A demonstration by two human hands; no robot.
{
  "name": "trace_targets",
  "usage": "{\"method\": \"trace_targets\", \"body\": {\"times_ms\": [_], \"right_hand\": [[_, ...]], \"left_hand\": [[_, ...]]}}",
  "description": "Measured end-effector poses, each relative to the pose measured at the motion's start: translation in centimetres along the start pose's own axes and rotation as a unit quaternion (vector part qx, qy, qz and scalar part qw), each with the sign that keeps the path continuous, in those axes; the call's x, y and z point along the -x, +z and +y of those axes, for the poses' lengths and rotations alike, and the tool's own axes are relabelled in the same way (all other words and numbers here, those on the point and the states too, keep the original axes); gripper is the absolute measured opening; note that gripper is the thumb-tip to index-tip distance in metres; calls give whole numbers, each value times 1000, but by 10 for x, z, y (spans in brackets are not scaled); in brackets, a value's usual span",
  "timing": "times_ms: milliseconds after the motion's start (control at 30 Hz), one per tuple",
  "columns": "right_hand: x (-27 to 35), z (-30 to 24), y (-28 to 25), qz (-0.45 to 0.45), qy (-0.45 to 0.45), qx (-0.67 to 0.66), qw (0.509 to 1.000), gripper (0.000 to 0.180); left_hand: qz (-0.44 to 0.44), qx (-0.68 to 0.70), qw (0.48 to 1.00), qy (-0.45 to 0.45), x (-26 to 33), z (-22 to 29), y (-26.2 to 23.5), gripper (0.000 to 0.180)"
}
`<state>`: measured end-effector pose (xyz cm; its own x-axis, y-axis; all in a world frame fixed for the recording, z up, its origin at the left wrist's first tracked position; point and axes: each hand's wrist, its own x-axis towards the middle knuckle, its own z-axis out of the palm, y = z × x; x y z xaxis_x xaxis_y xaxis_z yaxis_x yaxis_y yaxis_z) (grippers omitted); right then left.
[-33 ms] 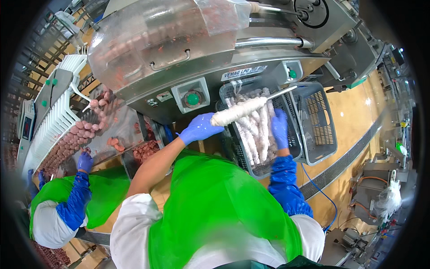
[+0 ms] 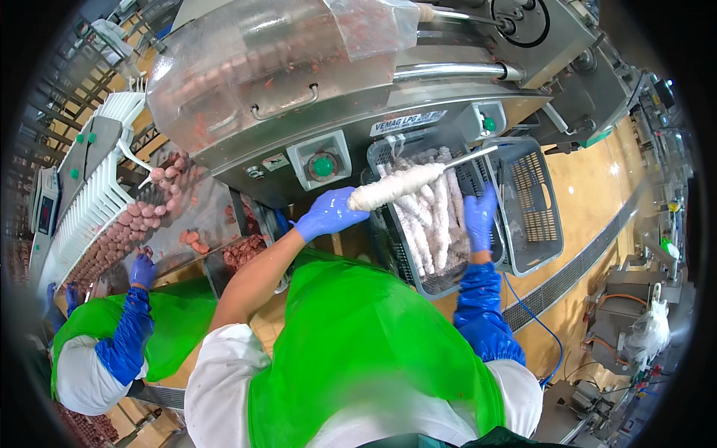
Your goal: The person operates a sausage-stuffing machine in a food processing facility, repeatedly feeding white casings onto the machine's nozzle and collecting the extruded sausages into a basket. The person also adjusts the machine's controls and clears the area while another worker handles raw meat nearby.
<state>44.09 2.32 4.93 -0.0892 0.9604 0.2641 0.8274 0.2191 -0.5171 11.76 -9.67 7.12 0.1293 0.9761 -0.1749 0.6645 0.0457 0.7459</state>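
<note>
My left hand (image 2: 328, 213), in a blue glove, is closed round the near end of a whitish shirred sausage casing (image 2: 396, 188). The casing sits bunched along a thin metal rod (image 2: 476, 155), whose bare end points to the upper right. Below it stands a dark grey perforated crate (image 2: 447, 287) with several long white casing sticks (image 2: 441, 228) in it. At the crate's right side my right hand (image 2: 480, 216), also gloved, is open with its fingers stretched out and holds nothing.
A second grey crate (image 2: 538, 254) adjoins on the right. Behind is a steel machine (image 2: 276, 127) with a green button (image 2: 323, 166). At left a co-worker's gloved hand (image 2: 143, 269) is beside linked sausages (image 2: 123, 228) on a rack. A blue cable (image 2: 549, 328) crosses the floor.
My right hand has shifted a little to the right, from beside the casing sticks to the crate's right side. The left hand and the casing have moved very slightly left.
</note>
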Motion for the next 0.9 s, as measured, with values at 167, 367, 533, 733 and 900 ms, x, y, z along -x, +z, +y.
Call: {"method": "trace_targets", "body": {"times_ms": [167, 367, 533, 733, 900], "right_hand": [[-46, -61, -60, 49, -222, 351, 909, 42], [-50, -27, 20, -144, -231, 222, 936, 20], [-51, -36, 39, -162, -188, 249, 936, 18], [-72, 36, 50, -110, -154, 304, 934, 25], [-87, 95, 67, -160, -138, 318, 924, 22]], "left_hand": [[-29, -103, 994, 3, -3, 4, -38, 42], [-81, -244, 965, 49, -33, 11, -50, 33], [-51, -177, 977, 104, -67, -14, -33, 38], [-114, -141, 981, 75, -109, -66, 9, 34], [-137, -183, 970, 83, -142, -56, 65, 23]]}}
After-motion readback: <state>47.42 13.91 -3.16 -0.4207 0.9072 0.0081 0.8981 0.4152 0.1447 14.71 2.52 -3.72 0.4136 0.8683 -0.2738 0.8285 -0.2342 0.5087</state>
